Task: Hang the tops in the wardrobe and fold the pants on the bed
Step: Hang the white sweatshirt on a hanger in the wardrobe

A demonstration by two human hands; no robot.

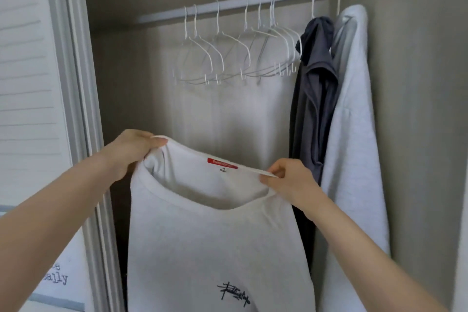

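I hold up a white top (215, 248) with a red neck label and a small black print, in front of the open wardrobe. My left hand (131, 151) grips its left shoulder at the collar. My right hand (288, 181) pinches the right side of the collar, stretching the neck opening wide. Above, several empty white hangers (235, 58) hang on the wardrobe rail (243, 2). A dark grey top (314, 88) and a light grey top (354, 121) hang at the right end of the rail.
The wardrobe's white sliding door frame (81, 109) stands at the left, with a louvred panel beside it. The wardrobe's side wall (415, 109) closes off the right. Below the empty hangers the back wall is bare.
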